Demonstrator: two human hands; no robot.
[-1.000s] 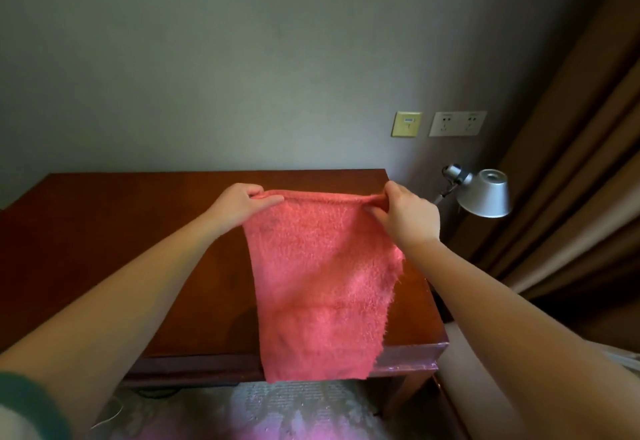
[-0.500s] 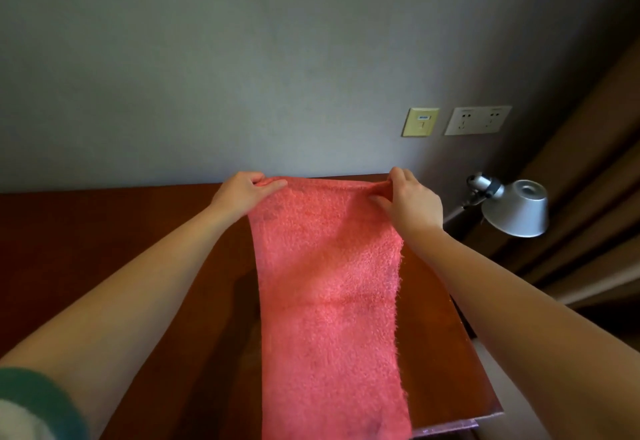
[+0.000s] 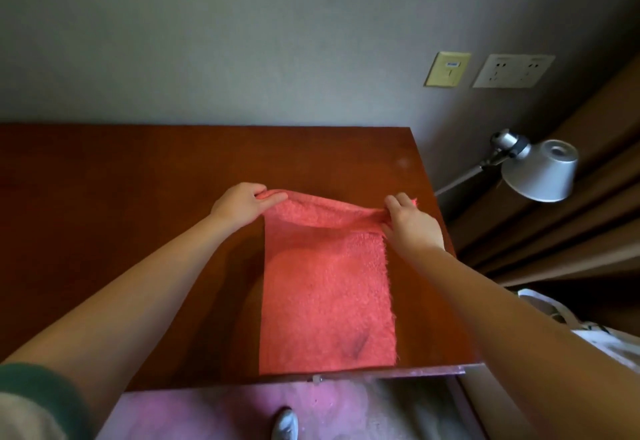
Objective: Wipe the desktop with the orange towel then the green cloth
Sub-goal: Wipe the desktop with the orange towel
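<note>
The orange towel (image 3: 325, 294) lies spread on the right part of the brown wooden desktop (image 3: 138, 197), its near edge at the desk's front edge. My left hand (image 3: 242, 205) pinches the towel's far left corner. My right hand (image 3: 410, 223) pinches the far right corner. The far edge of the towel is lifted a little and sags between my hands. A dark smudge shows near the towel's near right corner. No green cloth is in view.
A grey wall runs behind the desk, with a switch plate (image 3: 446, 69) and sockets (image 3: 512, 70). A silver desk lamp (image 3: 538, 171) stands off the desk's right edge, before brown curtains. A white bag (image 3: 568, 322) lies at the right. A shoe (image 3: 285, 425) shows below.
The towel hung in the air from both hands; now it has come down and lies flat on the desktop. Both hands moved down and forward, still pinching the corners.
</note>
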